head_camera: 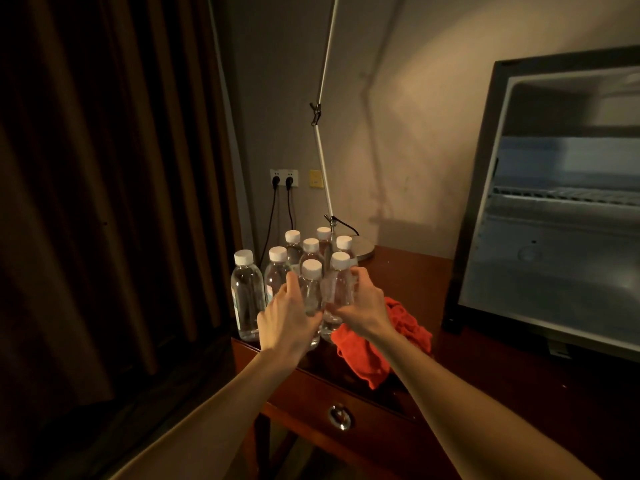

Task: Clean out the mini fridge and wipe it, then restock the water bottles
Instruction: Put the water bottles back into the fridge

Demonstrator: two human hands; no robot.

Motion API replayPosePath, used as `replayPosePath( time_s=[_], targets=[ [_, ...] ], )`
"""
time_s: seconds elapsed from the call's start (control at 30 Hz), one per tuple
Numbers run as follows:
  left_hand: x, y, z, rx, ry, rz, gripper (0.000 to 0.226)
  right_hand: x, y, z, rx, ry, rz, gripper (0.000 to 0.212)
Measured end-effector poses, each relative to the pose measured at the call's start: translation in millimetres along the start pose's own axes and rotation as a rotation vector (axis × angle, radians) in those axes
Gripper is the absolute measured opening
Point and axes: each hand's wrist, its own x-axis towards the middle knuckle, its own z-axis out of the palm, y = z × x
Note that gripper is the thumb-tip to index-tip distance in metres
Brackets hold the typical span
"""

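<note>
Several clear water bottles with white caps (pixel 246 292) stand grouped at the left end of a dark wooden desk (pixel 433 271). My left hand (pixel 289 317) curls round the front bottle (pixel 311 289). My right hand (pixel 363 304) grips the bottle beside it (pixel 341 278). A crumpled red cloth (pixel 367 355) lies on the desk just under my right wrist. The mini fridge (pixel 554 216) stands at the right with its inside showing, a wire shelf across it and no items visible inside.
A desk lamp with a thin metal arm (pixel 323 161) rises behind the bottles. Two plugs sit in wall sockets (pixel 284 180). Dark curtains (pixel 104 202) hang at the left. A drawer with a round metal pull (pixel 341 417) is below the desk edge.
</note>
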Motion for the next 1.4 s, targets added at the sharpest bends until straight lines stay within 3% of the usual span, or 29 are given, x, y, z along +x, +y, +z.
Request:
replayPosePath(
  time_s=[0.3, 0.63, 0.97, 1.27, 1.4],
  targets=[
    [-2, 21, -10, -0.203, 0.016, 0.123, 0.06, -22, -17, -43, 0.177, 0.198, -0.045, 0.062],
    [-5, 118, -13, -0.38, 0.055, 0.328, 0.044, -60, -5, -175, 0.02, 0.356, -0.108, 0.072],
    [-10, 235, 43, -0.47, -0.136, 0.405, 0.063, -91, 59, -292, -0.123, 0.506, 0.069, 0.075],
    [13, 306, 125, -0.496, -0.248, 0.42, 0.06, -58, 125, -344, -0.104, 0.563, 0.18, 0.077],
    [32, 325, 167, -0.502, -0.282, 0.391, 0.061, -24, 159, -351, -0.014, 0.605, 0.184, 0.066]
  ],
)
